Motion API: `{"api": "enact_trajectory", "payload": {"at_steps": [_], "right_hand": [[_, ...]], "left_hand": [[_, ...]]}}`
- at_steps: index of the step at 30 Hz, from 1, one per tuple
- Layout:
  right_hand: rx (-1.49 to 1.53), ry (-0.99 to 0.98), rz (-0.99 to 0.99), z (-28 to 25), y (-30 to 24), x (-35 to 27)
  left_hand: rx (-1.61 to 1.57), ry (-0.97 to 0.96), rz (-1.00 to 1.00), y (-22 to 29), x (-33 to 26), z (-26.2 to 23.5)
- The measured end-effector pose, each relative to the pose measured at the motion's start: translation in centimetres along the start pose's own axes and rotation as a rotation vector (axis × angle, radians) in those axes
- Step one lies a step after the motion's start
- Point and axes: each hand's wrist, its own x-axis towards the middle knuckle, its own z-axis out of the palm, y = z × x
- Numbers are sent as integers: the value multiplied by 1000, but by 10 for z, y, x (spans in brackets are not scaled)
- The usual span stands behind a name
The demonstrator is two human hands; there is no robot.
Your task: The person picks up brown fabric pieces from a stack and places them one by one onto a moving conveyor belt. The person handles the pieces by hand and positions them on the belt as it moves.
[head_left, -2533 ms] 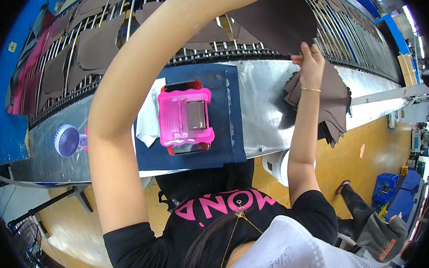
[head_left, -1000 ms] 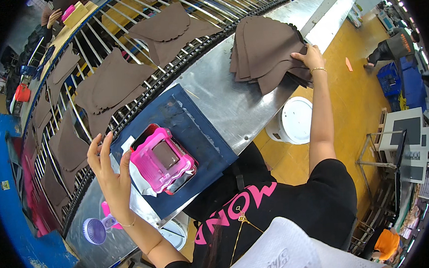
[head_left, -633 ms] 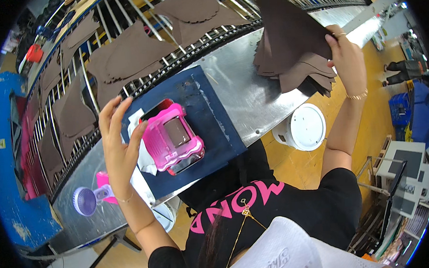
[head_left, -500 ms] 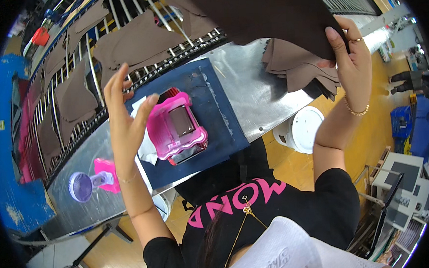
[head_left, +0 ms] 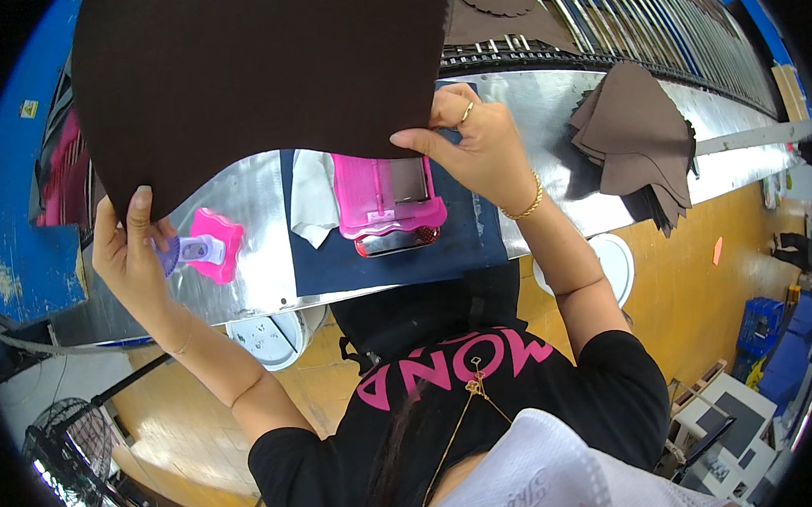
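A large dark brown cut piece of sheet material [head_left: 265, 76] is raised in front of me, with a curved lower edge. My left hand [head_left: 134, 251] pinches its lower left corner between thumb and fingers. My right hand [head_left: 478, 142] grips the lower right corner, thumb on the near face. Behind and below the piece, a pink plastic holder [head_left: 358, 196] stands on a dark blue mat [head_left: 310, 273], its far part hidden by the sheet. Close to my left hand is a small purple fan [head_left: 192, 250] on a pink base [head_left: 228, 235].
A stack of brown cut pieces [head_left: 640, 128] lies on the metal table [head_left: 527, 97] at right. Beyond runs a rack of metal bars [head_left: 633, 16] bearing more pieces. A white cloth [head_left: 314, 199] lies beside the holder; white buckets [head_left: 276, 340] stand below the table.
The brown piece has swung left across the view, and my left hand, open and apart from it before, now grips its left corner. My right hand has moved left with it.
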Motion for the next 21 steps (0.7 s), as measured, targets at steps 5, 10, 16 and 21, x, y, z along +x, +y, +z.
{"api": "enact_trajectory", "payload": {"at_steps": [5,10,16,21], "right_hand": [[-115,-28,-152,12,-1,-2],[-231,-50,-227,-5,-1,-12],[-333,-43,-94,-49,23,-61],[-188,1,409,-84,34,-113]], "left_hand": [[74,20,7,-8,-5,-15],[6,-89,-181,-25,-12,-5],[60,-430,-310,-42,-22,51],[177,-633,165,-22,-20,97]]}}
